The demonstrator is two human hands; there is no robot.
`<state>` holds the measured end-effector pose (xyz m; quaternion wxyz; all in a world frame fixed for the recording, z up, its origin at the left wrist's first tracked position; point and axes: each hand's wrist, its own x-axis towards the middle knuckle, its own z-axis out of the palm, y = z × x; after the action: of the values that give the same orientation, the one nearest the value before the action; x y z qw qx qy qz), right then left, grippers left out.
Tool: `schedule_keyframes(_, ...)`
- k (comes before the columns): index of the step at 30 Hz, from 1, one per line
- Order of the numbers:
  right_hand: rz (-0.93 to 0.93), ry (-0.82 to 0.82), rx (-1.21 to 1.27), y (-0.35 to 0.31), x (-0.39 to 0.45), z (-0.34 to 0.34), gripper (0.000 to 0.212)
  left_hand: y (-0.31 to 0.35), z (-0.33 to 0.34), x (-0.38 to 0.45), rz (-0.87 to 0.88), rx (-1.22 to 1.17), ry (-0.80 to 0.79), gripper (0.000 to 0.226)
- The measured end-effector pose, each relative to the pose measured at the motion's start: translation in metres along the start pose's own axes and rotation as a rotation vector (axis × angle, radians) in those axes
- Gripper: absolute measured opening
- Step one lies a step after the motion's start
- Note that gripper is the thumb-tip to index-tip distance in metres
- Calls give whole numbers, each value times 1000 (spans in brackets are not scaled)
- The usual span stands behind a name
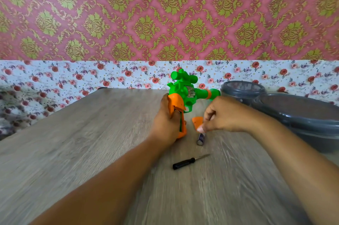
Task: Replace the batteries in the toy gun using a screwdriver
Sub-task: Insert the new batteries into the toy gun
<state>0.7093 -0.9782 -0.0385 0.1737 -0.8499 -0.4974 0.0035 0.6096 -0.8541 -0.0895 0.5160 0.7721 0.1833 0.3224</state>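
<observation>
A green toy gun (pixel 185 90) with an orange grip stands muzzle-right above the wooden table (pixel 91 142). My left hand (pixel 167 122) grips the orange handle, whose battery slot is uncovered, with a finger in the slot. My right hand (pixel 223 114) hovers just right of the grip, fingers curled, its fingertips over a battery (pixel 200 139) that lies on the table. Whether they touch the battery I cannot tell. An orange cover piece (pixel 197 121) lies beside those fingers. A black-handled screwdriver (pixel 189 161) lies nearer to me, untouched.
Two grey plastic tubs stand at the right, a small one (pixel 242 91) at the back and a large one (pixel 302 116) nearer. A floral-papered wall runs behind the table.
</observation>
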Motion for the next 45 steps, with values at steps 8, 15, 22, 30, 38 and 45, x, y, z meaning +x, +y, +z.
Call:
schedule_keyframes(8, 44, -143, -153, -11, -4, 9, 52, -1, -5, 5, -60, -68, 42, 33)
schedule_keyframes(15, 45, -4, 252, 1, -2, -3, 34, -5, -9, 14, -238, -117, 109, 27)
schedule_keyframes(22, -107, 22, 691, -19, 0, 14, 31, -8, -9, 14, -277, -165, 180, 47)
schedule_keyframes(30, -196, 15, 559, -18, 7, 30, 37, -9, -10, 14, -279, -226, 162, 50)
schedule_keyframes(38, -167, 55, 405, -19, 7, 31, 57, -14, -10, 18, -297, -246, 150, 49)
schedule_keyframes(45, -199, 59, 430, -23, 4, 27, 43, -17, -11, 20, -288, -242, 151, 52)
